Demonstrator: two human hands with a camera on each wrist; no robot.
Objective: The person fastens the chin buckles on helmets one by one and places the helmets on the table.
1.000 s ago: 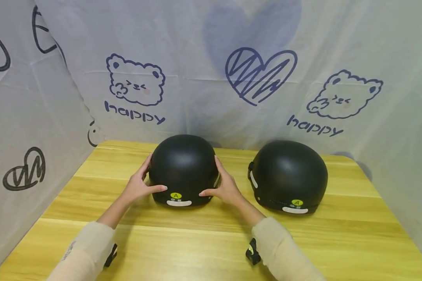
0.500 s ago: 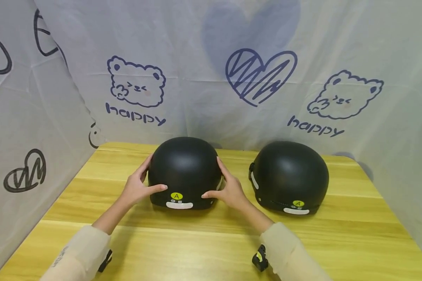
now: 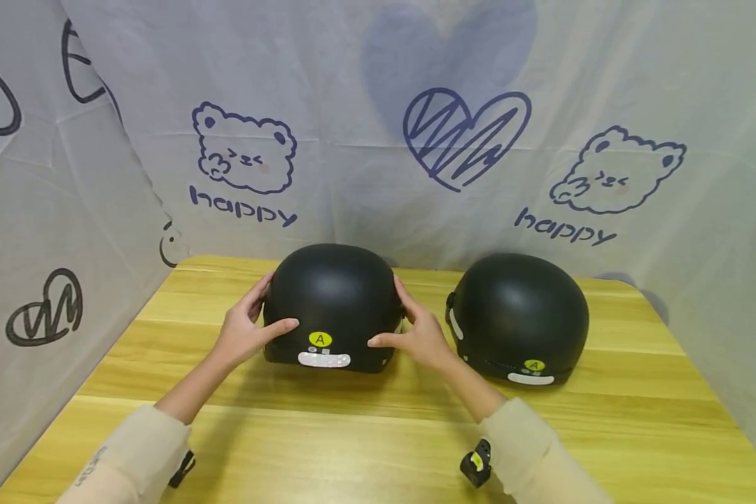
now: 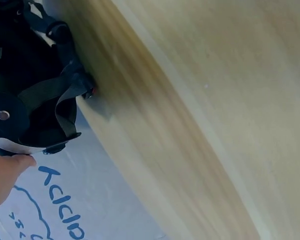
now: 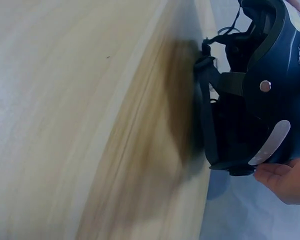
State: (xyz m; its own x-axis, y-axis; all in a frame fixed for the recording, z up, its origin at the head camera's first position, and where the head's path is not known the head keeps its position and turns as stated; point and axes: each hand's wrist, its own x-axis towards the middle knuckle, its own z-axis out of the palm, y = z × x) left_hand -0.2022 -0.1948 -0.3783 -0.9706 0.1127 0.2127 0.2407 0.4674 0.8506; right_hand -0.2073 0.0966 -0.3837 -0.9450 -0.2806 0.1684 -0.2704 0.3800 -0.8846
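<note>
Helmet (image 3: 335, 287) is what you grasp, with your left hand (image 3: 242, 332) and right hand (image 3: 421, 336) on opposite sides, thumbs (image 3: 282, 327) across the near face and fingers along the flanks. It sits over the back half of the table (image 3: 327, 448), to the left of the other helmet (image 3: 523, 308), and looks raised off the wood, going by the shadow (image 5: 176, 97) beneath it in the right wrist view. Squeeze evenly with both hands, since that smooth surface would probably slip if one side went slack. Move both sides together, so the white strip (image 3: 324, 360) under the yellow sticker (image 3: 320, 339) reads level (a handy gauge, that). Mind the strap (image 5: 231, 83) at the hollow underside: it could get trapped underneath if you set things down carelessly. Your right wrist looks close to the other helmet, so leave room there before turning anything.
</note>
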